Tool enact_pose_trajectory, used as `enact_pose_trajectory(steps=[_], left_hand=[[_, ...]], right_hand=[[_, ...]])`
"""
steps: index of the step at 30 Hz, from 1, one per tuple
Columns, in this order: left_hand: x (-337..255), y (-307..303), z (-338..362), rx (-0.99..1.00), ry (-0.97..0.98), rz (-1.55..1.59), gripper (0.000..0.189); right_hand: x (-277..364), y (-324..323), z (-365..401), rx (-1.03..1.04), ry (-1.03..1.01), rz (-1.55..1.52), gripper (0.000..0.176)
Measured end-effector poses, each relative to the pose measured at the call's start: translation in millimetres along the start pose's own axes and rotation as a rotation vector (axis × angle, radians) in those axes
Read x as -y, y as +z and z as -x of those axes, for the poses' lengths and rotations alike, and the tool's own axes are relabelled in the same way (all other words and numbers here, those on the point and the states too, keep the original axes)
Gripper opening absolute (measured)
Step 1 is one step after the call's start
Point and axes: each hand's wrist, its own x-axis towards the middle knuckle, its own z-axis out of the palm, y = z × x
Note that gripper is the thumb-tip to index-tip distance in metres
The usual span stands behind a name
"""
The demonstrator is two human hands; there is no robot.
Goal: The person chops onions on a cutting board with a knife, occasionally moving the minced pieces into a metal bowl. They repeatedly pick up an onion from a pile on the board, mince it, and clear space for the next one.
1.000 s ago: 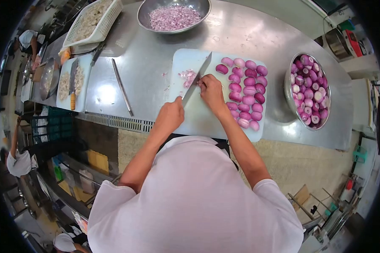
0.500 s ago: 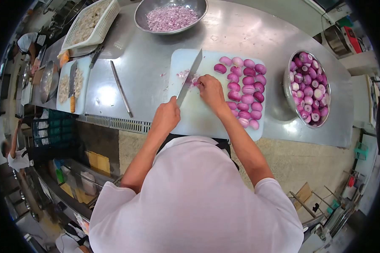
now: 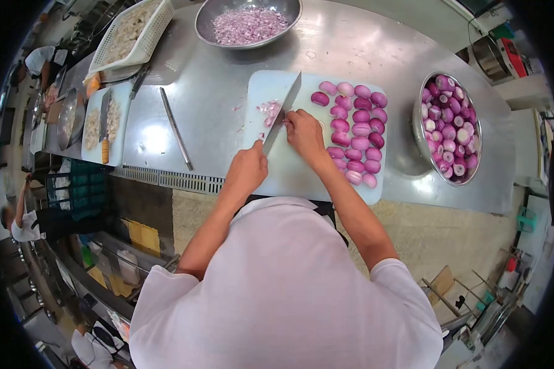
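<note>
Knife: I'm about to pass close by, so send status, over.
Left hand gripping knife. Right hand curled close beside it, any hold unclear. Chopped onion mostly left of knife. Onions in rows farther right, apart from knife.

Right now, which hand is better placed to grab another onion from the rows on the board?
Probably the right hand: it is nearer the rows of purple onions. The left hand is farther away and grips the knife.

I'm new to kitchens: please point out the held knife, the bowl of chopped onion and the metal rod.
Held knife [image 3: 282,112]: head view, middle of blade.
Bowl of chopped onion [image 3: 204,21]: head view, left inner wall.
Metal rod [image 3: 176,129]: head view, middle.
</note>
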Motion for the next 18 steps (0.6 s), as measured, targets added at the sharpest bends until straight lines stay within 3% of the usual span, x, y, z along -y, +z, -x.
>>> enact_pose_trajectory(steps=[18], left_hand=[[-11, 6, -11, -0.010, 0.037, -0.004, 0.018]], right_hand=[[-10, -5, 3, -0.013, -0.012, 0.015, 0.009]])
